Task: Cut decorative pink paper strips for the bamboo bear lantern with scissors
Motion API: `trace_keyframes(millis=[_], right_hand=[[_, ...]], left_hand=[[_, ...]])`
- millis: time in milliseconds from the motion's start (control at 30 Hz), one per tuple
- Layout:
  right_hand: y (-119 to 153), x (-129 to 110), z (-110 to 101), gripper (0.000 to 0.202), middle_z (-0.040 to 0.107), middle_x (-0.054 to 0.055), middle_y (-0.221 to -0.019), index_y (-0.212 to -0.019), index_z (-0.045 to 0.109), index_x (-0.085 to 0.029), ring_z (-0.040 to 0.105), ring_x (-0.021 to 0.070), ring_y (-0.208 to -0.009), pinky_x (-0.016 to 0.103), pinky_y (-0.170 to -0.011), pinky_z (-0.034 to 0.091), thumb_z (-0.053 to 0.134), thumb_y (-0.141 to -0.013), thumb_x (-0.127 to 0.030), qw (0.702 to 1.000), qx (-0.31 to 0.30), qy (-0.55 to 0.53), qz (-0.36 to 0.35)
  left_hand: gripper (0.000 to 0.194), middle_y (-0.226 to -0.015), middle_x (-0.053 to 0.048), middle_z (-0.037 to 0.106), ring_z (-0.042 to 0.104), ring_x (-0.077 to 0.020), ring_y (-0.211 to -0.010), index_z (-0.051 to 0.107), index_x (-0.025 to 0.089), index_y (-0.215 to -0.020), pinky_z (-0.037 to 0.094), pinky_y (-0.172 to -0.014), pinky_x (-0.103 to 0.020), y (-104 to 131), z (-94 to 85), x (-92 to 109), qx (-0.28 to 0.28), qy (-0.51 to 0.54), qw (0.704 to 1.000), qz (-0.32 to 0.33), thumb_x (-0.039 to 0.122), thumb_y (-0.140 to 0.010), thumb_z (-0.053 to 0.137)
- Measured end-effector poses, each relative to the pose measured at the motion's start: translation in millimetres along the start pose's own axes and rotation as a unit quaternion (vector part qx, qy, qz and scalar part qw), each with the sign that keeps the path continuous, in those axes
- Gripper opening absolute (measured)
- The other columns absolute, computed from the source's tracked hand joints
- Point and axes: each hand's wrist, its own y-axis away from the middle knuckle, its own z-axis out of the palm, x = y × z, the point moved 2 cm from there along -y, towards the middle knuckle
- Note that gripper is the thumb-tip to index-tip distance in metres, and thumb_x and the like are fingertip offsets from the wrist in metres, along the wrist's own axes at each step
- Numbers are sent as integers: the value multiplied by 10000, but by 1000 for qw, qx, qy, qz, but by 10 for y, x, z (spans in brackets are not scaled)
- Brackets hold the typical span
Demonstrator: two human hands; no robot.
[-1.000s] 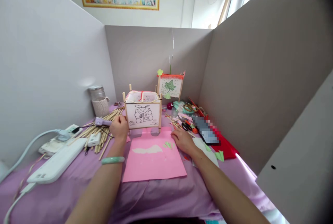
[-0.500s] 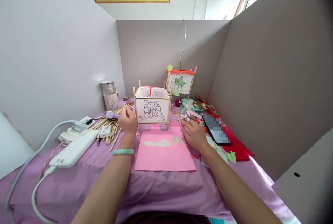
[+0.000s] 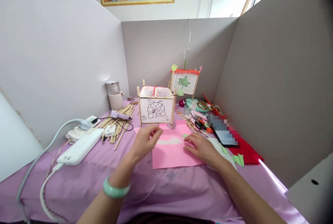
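Lying on rumpled purple cloth point(image 3: 182, 192) before a stick-framed paper box point(image 3: 157, 110), the pink sheet point(image 3: 171, 157) shows a ragged pale patch point(image 3: 170, 141); right hand point(image 3: 200, 147) fingers apart, left hand point(image 3: 145, 141) curled, grip unclear.

Worktop point(image 3: 166, 196): covered in creased purple cloth point(image 3: 85, 185)
Left side: bamboo sticks point(image 3: 120, 134), white oblong device point(image 3: 80, 147), sleeved jar point(image 3: 115, 101)
Centre: pink paper sheet point(image 3: 173, 156)
Right side: white paper point(image 3: 217, 144), red material point(image 3: 249, 152)

The paper point(image 3: 169, 157) is pink, the tablecloth point(image 3: 182, 189) purple.
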Motion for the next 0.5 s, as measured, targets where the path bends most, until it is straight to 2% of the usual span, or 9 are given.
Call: trace_keyframes(millis=[67,100,167,333,500], right_hand=[[90,19,-17,300,617,62,-1007,-1013,628,-204,544,203,-960,290,-824,384,577,-801,-410,999,-4,38,37],[121,22,-22,305,621,66,-1014,-1022,625,-198,546,207,-963,291,-822,384,575,-803,-405,997,-7,53,51],[153,12,-23,274,630,69,-1015,-1031,620,-189,551,203,-957,283,-815,386,548,-827,-357,995,-16,76,61],[122,-58,-30,216,656,96,-924,-943,648,-172,567,203,-910,279,-791,383,449,-878,-227,987,-36,150,34],[44,-89,-91,196,677,100,-820,-781,669,-177,609,222,-788,275,-641,381,508,-835,-276,980,-89,177,36]], left_hand=[[171,-905,-37,644,572,-160,-839,619,196,-943,443,-751,-270,250,117,85,-94,4,995,32,293,-828,539],[212,-939,-44,638,562,-177,-888,617,204,-974,442,-788,-294,361,168,107,-128,-6,991,44,313,-794,594],[267,-994,-67,623,546,-207,-943,623,206,-977,439,-828,-339,527,238,123,-160,-27,985,64,338,-747,655],[156,-1002,-72,616,543,-211,-939,617,203,-930,442,-838,-369,638,250,100,-145,-69,985,56,262,-786,609],[82,-937,-54,625,549,-203,-881,610,201,-866,452,-790,-350,642,233,116,-151,-128,976,93,225,-833,539]])
